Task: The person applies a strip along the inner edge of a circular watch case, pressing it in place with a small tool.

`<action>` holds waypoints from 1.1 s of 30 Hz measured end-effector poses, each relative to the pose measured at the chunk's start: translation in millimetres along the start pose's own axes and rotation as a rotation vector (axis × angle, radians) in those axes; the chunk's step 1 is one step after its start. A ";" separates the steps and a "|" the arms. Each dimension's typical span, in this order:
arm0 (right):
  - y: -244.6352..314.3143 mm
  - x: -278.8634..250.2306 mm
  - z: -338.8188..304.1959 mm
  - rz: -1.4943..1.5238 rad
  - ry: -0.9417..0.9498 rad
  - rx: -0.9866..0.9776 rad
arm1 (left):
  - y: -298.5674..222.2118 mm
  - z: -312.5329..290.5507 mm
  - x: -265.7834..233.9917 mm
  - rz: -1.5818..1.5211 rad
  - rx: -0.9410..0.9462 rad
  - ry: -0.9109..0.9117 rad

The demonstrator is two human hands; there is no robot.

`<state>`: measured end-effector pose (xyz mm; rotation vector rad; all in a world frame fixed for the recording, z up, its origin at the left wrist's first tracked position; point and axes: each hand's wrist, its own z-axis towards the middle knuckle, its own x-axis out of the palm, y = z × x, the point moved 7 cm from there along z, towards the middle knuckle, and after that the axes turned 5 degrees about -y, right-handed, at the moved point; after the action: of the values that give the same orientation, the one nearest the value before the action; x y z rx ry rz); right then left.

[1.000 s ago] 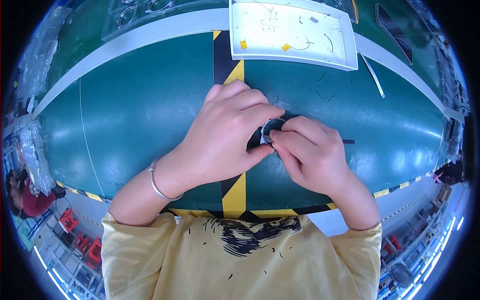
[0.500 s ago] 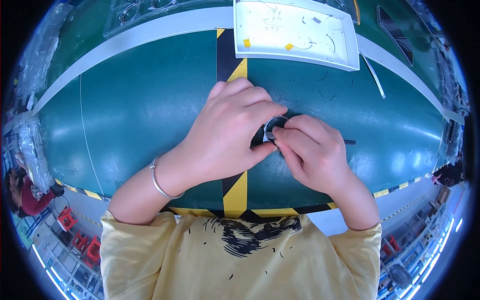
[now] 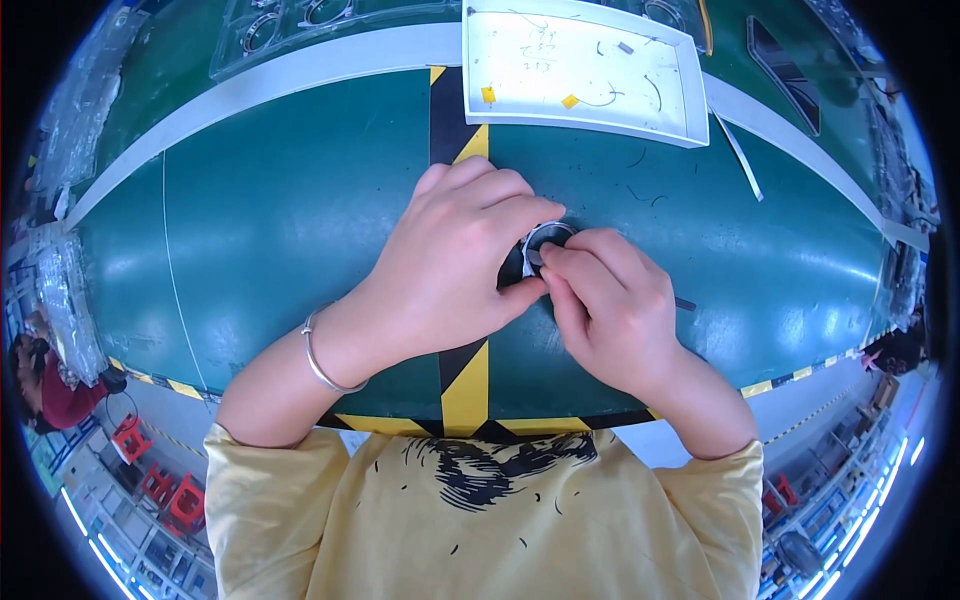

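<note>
My left hand (image 3: 455, 262) is closed, thumb and fingers gripping a small round metal ring (image 3: 553, 227) by its left side. The ring has a bright silvery rim and a dark middle, like a watch case, and is partly hidden by my fingers. My right hand (image 3: 618, 308) pinches a thin dark stick-like tool (image 3: 685, 304). Its back end sticks out to the right, behind the hand. Near my right fingertips, a greyish tip (image 3: 535, 257) rests at the ring's inner edge; the exact contact cannot be made out.
Beyond my hands stands a shallow white tray (image 3: 590, 124) with yellow pieces and dark scraps. Dark threads (image 3: 640, 195) and a thin pale strip (image 3: 738, 157) lie near it. Clear plastic trays with metal rings (image 3: 262, 33) sit at the far left. Striped tape (image 3: 466, 390) crosses the green table.
My right hand has turned slightly, and the tool's back end has swung nearer to me. The left hand keeps its grip on the ring. The view has shifted a little.
</note>
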<state>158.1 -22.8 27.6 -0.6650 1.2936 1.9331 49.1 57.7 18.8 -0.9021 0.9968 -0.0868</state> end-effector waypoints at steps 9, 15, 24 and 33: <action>-9.1 -4.5 10.0 0.109 0.226 -0.021 | 1.1 -0.7 2.4 -0.032 -0.005 0.032; -5.1 -2.5 6.5 0.034 0.078 -0.020 | -0.1 2.5 0.4 -0.019 0.005 0.023; -6.5 -2.7 8.6 0.073 0.116 -0.106 | -0.7 0.2 -0.7 -0.019 0.009 0.015; -9.0 -4.2 10.1 0.097 0.131 -0.165 | -0.3 -1.6 1.2 -0.018 0.011 0.018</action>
<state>167.4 -12.3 29.4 -0.8370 1.2747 2.1220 48.6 56.0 17.8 -0.9016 1.0042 -0.1164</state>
